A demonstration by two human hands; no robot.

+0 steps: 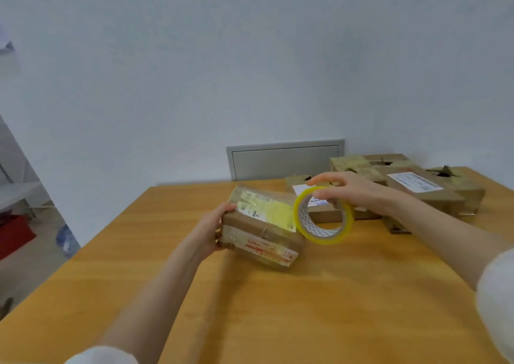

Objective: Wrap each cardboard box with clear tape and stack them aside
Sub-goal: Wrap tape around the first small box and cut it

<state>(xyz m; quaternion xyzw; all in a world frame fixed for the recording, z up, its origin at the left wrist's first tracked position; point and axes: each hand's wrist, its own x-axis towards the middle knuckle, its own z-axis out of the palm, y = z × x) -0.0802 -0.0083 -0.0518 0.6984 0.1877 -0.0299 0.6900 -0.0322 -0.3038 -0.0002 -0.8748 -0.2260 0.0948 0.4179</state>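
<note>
The small brown cardboard box (261, 233), patched with printed labels and red-lettered tape, sits tilted at the middle of the light wooden counter (278, 322), its near lower edge close to the surface; whether it touches the counter cannot be told. A glossy yellowish strip of tape lies across its top face and runs to the roll of clear, yellow-tinted tape (322, 238), which stands on edge just beside the box's right end. The left hand (214, 230) grips the box's left end, thumb on the top edge and fingers curled under. The right hand (358, 194) holds the roll from above, pinching its upper band with one digit inside the core and the others arched over the outside. Beyond the right hand, at the counter's far right corner, several more brown cardboard boxes (434, 199) lie crowded together, one bearing a white shipping label (414, 183). A grey rectangular panel (283, 160) is set in the pale wall behind. On the floor to the left stand a red crate (14, 235) and a bluish plastic bottle (65, 238).
</note>
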